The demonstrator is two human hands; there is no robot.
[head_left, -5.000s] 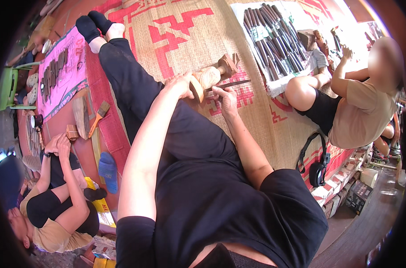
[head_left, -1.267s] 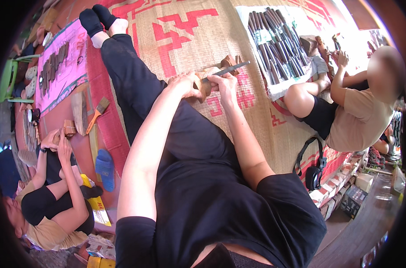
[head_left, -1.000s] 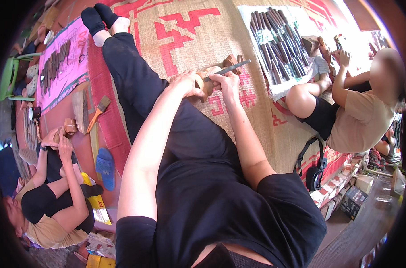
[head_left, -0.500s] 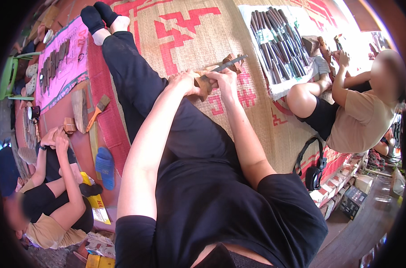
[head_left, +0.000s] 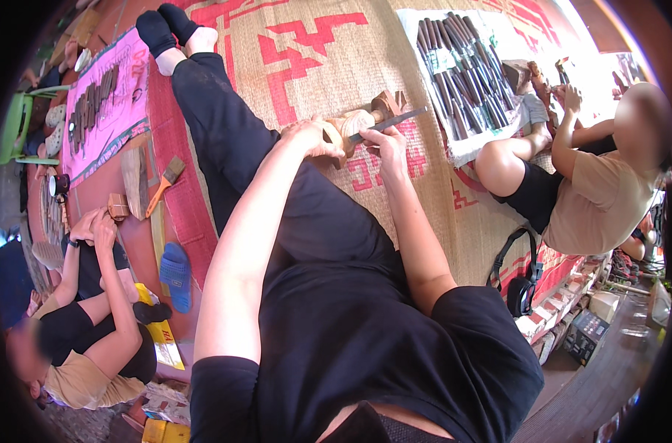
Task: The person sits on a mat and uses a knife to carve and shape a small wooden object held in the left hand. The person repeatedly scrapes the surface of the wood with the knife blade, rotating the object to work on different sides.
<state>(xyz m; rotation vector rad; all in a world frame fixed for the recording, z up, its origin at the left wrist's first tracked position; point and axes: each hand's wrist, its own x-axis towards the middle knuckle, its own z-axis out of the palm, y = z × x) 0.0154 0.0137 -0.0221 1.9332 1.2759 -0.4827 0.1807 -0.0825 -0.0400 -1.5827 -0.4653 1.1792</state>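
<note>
L hand: closed round near end of carved wooden piece, thumb and fingers on either side of its rim. Piece lies just R of L hand, slanting away from the body, btwn both hands; pale rounded middle, brown blocky far end.

R hand: narrow pinch on flat dk grey file, fingertips about its mid-length. File runs past the fingers both ways, one end toward the piece, the other up and R. Whether its edge touches the wood: can't tell.

Beneath and around both hands: woven mat, straw-coloured w/ red pattern. Just L of L hand: black trouser leg, stretched away from the body.

Beyond R hand, to its R: rows of dk-handled tools on white cloth. Farther R: seated co-worker in tan top; black bag w/ strap, to R of R hand and nearer the body.

Well L of L hand: orange-handled brush, blue slipper nearer the body, 2nd co-worker's hands together by small wooden block.
</note>
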